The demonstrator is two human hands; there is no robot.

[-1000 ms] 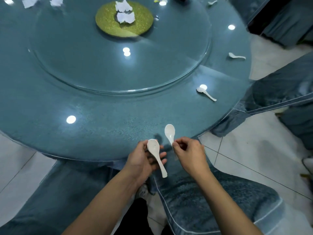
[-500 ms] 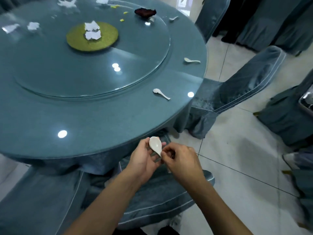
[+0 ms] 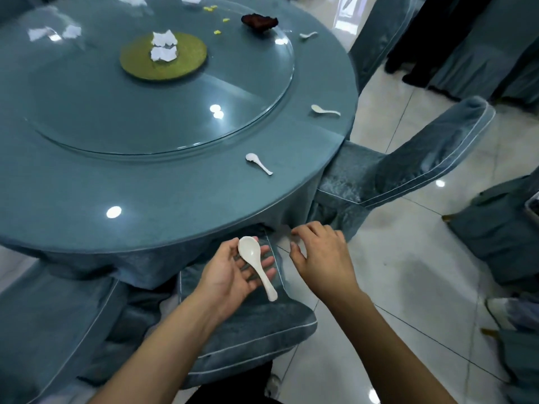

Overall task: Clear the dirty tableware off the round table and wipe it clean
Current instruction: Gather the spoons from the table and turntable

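Spoons were being gathered from the round blue-grey glass-topped table (image 3: 175,199). A white ceramic soup spoon (image 3: 254,261) was cradled across the spread fingers of the left hand (image 3: 233,275), palm up just below the table's near edge, its bowl toward the table and its handle hanging past the fingertips. The left grip was loose and open, the spoon merely rested on it, probably so that further spoons could be stacked on top. The right hand (image 3: 320,258) was held empty beside it, palm down, its fingers spread and lightly curled, apparently freed for the next pickup.

Three more white soup spoons were left on the table: the nearest spoon (image 3: 258,162) near the right rim, a second spoon (image 3: 324,110) farther along the rim, and a far spoon (image 3: 307,35) beside the dark red crumpled scrap (image 3: 259,21). White crumpled napkins (image 3: 163,46) were left lying on the round gold mat (image 3: 163,58) on the glass turntable (image 3: 262,91), and the wiping was judged not yet begun.

Compared with half a second earlier, the right hand had been drawn off the spoon it had been helping to settle in the left palm, and the view had been swung toward the right side of the table.
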